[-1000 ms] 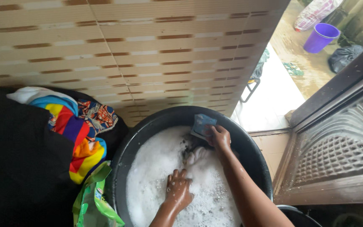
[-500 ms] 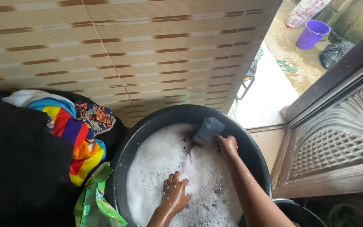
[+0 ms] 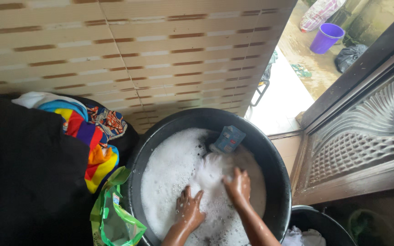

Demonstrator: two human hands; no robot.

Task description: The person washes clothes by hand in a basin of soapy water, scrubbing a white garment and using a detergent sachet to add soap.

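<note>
a round black plastic washing basin [image 3: 277, 182] fills the lower middle of the frame, full of white soapy foam [image 3: 169, 168]. two bare hands are in it. the left hand [image 3: 189, 210] lies flat on the suds with fingers spread, its grip open and holding nothing. the right hand [image 3: 238, 185] is curled into the foam just beside a lump of sudsy cloth [image 3: 213, 166]; i cannot tell whether its grip is closed on it. one blue rectangular soap sachet [image 3: 228, 139] rests at the basin's upper rim. left of the basin sits one green plastic package [image 3: 112, 218] and a pile of bright striped clothes [image 3: 87, 136]. one purple bucket [image 3: 325, 38] stands outdoors at upper right.
</note>
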